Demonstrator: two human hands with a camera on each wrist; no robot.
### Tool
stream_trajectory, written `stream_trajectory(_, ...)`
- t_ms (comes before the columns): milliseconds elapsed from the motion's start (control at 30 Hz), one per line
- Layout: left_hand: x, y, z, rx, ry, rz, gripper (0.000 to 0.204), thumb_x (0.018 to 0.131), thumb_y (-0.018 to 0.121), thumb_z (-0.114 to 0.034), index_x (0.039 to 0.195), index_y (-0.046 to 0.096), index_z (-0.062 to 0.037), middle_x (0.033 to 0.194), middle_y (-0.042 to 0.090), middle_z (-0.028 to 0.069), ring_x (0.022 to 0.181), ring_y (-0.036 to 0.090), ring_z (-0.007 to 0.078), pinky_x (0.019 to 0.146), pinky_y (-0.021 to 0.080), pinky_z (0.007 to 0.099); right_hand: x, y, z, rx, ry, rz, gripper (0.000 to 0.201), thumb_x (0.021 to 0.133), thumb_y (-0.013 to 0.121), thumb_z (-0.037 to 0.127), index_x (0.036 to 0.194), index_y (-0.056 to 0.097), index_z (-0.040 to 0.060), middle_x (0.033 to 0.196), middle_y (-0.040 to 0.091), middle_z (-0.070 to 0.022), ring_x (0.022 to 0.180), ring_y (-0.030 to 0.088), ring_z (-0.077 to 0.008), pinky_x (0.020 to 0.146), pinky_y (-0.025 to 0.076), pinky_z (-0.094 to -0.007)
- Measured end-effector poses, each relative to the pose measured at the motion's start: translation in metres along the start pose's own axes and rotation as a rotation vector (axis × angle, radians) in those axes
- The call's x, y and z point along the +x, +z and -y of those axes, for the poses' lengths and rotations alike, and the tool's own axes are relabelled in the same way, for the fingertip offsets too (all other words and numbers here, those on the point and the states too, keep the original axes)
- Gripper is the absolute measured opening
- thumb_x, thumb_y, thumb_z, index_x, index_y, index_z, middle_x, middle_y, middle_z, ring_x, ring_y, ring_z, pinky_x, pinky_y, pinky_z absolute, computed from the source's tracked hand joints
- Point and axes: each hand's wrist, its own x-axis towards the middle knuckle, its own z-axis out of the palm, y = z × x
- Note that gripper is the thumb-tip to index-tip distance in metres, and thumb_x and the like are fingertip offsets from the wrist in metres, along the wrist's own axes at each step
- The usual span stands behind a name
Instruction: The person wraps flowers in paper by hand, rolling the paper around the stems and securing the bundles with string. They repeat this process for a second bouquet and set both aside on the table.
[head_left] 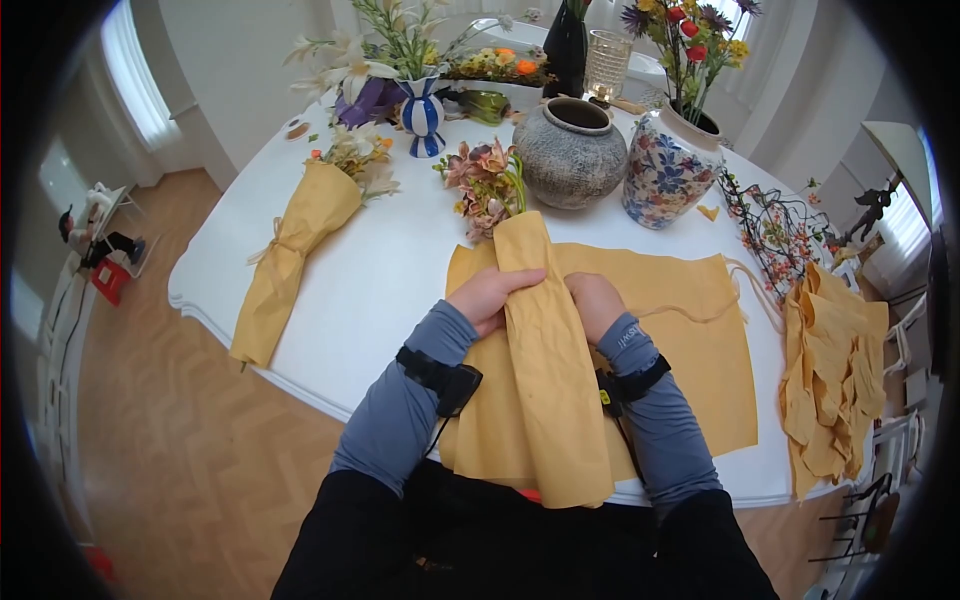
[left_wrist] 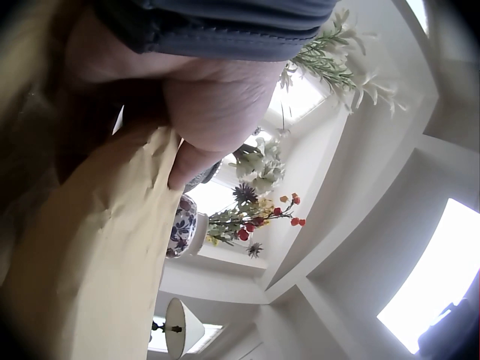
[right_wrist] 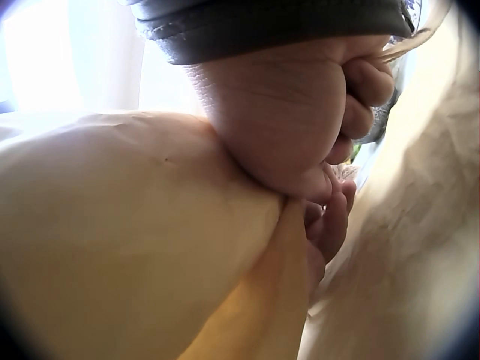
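A long cone of yellow-tan wrapping paper (head_left: 555, 380) encloses a bunch of dusty-pink flowers (head_left: 482, 185), whose heads show past its far end. My left hand (head_left: 495, 297) grips this wrap near the top, thumb across the front and the other fingers hidden behind. Close against its other side is my right hand (head_left: 595, 303), fingers curled, thumb at the paper edge. From those curled fingers a strand of twine (right_wrist: 420, 37) runs out; in the head view the twine (head_left: 690, 318) trails rightward. Under the wrap lies a flat paper sheet (head_left: 700, 380).
Left on the white table (head_left: 215, 255) lies a finished-looking wrapped bouquet (head_left: 290, 265) tied with twine. Behind stand a striped vase (head_left: 422, 120), a grey pot (head_left: 570, 160) and a floral vase (head_left: 668, 175). Crumpled paper (head_left: 830, 380) and berry branches (head_left: 775, 235) lie right.
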Motion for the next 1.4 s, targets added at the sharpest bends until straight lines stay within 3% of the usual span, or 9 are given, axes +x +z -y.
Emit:
stream_trajectory(300, 0.0, -0.001, 0.002, 0.07, -0.04, 0.018, 0.035, 0.097, 0.068, -0.021, 0.124, 0.063, 0.0009, 0.116, 0.071, 0.0102, 0.103, 0.071, 0.0213, 0.093, 0.056, 0.0359, -0.001, -0.004, 0.004, -0.002, 0.003, 0.064, 0.03, 0.085, 0.066, 0.031, 0.084, 0.072, 0.0016, 0.088, 0.07, -0.0228, 0.088, 0.067, -0.0422, 0.079, 0.053, -0.0499)
stream_trajectory(700, -0.009, 0.007, -0.006, 0.339, -0.098, -0.09, 0.042, 0.095, 0.071, -0.032, 0.124, 0.064, -0.0012, 0.112, 0.072, 0.009, 0.098, 0.072, 0.0192, 0.085, 0.058, 0.0332, -0.002, -0.009, 0.001, 0.034, -0.032, 0.172, 0.035, 0.085, 0.068, 0.036, 0.09, 0.073, 0.0025, 0.091, 0.071, -0.0237, 0.089, 0.068, -0.0418, 0.081, 0.054, -0.0489)
stream_trajectory(900, 0.003, -0.008, 0.007, 0.485, -0.02, -0.046, 0.043, 0.096, 0.07, -0.033, 0.125, 0.063, -0.0021, 0.112, 0.072, 0.0077, 0.1, 0.071, 0.0169, 0.085, 0.056, 0.0302, -0.006, -0.035, 0.008, -0.021, 0.12, 0.312, 0.033, 0.087, 0.065, 0.035, 0.097, 0.075, 0.0048, 0.092, 0.072, -0.0212, 0.088, 0.068, -0.0399, 0.081, 0.055, -0.0445)
stream_trajectory(1000, 0.0, -0.002, 0.004, 0.645, 0.051, -0.041, 0.049, 0.094, 0.07, -0.037, 0.126, 0.064, -0.0002, 0.114, 0.072, 0.0083, 0.102, 0.069, 0.0175, 0.089, 0.054, 0.0301, -0.012, -0.044, 0.003, 0.023, 0.139, 0.267, 0.031, 0.087, 0.065, 0.033, 0.099, 0.076, 0.0063, 0.09, 0.073, -0.0195, 0.085, 0.069, -0.037, 0.079, 0.055, -0.0427)
stream_trajectory(1067, -0.011, 0.01, -0.004, 0.87, 0.022, -0.153, 0.056, 0.093, 0.071, -0.042, 0.126, 0.064, 0.0018, 0.116, 0.071, 0.0097, 0.104, 0.068, 0.019, 0.092, 0.053, 0.031, -0.015, -0.056, 0.006, 0.033, 0.179, 0.333, 0.029, 0.087, 0.067, 0.032, 0.097, 0.077, 0.0067, 0.088, 0.073, -0.0188, 0.083, 0.07, -0.0345, 0.078, 0.055, -0.0419)
stream_trajectory(1300, -0.006, 0.003, 0.003, 1.049, 0.075, -0.222, 0.062, 0.091, 0.07, -0.049, 0.125, 0.066, 0.0026, 0.118, 0.071, 0.0112, 0.106, 0.068, 0.0209, 0.093, 0.052, 0.032, -0.029, -0.092, 0.02, -0.016, 0.142, 0.337, 0.027, 0.087, 0.066, 0.028, 0.092, 0.078, 0.0038, 0.084, 0.073, -0.0178, 0.076, 0.07, -0.0309, 0.073, 0.055, -0.039)
stream_trajectory(1367, -0.01, 0.007, 0.003, 1.161, 0.108, -0.265, 0.077, 0.087, 0.067, -0.06, 0.131, 0.062, 0.0024, 0.123, 0.07, 0.0168, 0.113, 0.067, 0.0288, 0.097, 0.051, 0.0355, -0.036, -0.099, 0.021, 0.02, 0.098, 0.277, 0.028, 0.088, 0.067, 0.028, 0.099, 0.077, 0.0049, 0.081, 0.072, -0.0168, 0.073, 0.069, -0.0302, 0.071, 0.054, -0.0389)
stream_trajectory(1400, -0.012, 0.008, 0.004, 1.17, 0.113, -0.269, 0.077, 0.087, 0.067, -0.06, 0.131, 0.062, 0.0024, 0.123, 0.07, 0.0168, 0.113, 0.067, 0.0288, 0.097, 0.051, 0.0355, -0.039, -0.102, 0.023, 0.023, 0.091, 0.269, 0.028, 0.088, 0.067, 0.028, 0.099, 0.077, 0.0049, 0.081, 0.072, -0.0168, 0.073, 0.069, -0.0302, 0.071, 0.054, -0.0389)
